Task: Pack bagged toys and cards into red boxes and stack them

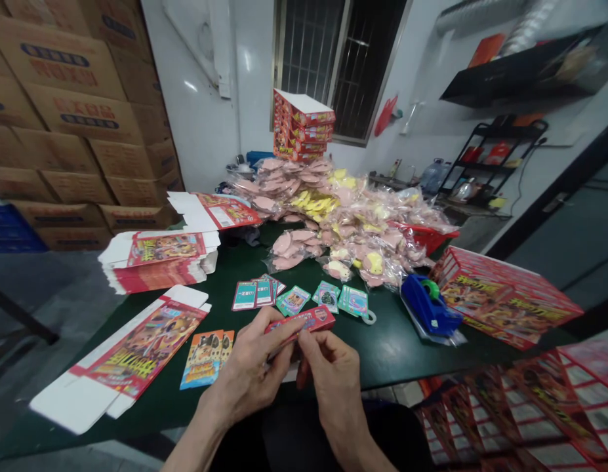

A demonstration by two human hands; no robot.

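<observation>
The left hand (pixel 249 367), right hand (pixel 336 373) and narrow red cardboard box (pixel 318 318) block the near middle of the dark green table (pixel 387 357). A hand could pass right of them, as far as the blue plastic tape dispenser (pixel 431 311). Ahead, green-bordered printed cards (pixel 292 301) lie low before a tall heap of clear-bagged pink and yellow pieces (pixel 314 203); a flat red-and-white carton (pixel 146 341) takes up the left.

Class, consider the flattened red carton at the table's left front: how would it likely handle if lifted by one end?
The flattened carton should feel light, lying thin and flat. Its long shape may flex, and the white flaps jutting from its end could flop.
</observation>
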